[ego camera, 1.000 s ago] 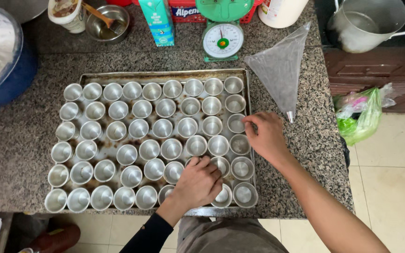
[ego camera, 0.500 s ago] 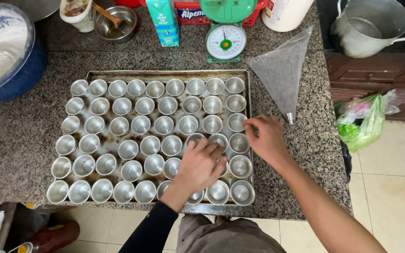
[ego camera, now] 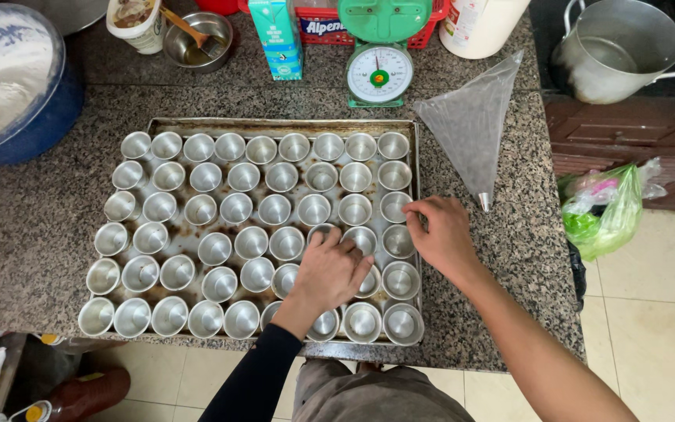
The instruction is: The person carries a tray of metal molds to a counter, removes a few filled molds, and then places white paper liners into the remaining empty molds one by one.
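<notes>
On the baking tray point(ego camera: 279, 126), which lies on the granite counter, the left hand point(ego camera: 330, 270) lies spread, palm down, over the empty small metal cups point(ego camera: 236, 208) near the tray's front right corner, fingertips touching their rims. The right hand point(ego camera: 443, 234) rests at the tray's right edge, fingers curled loosely toward a cup there; whether it grips one I cannot tell. Just right of the tray lies an empty clear piping bag point(ego camera: 470, 129). Behind the tray stands a green kitchen scale point(ego camera: 379, 70); beyond its left corner, a blue bowl point(ego camera: 9, 86) of white batter.
</notes>
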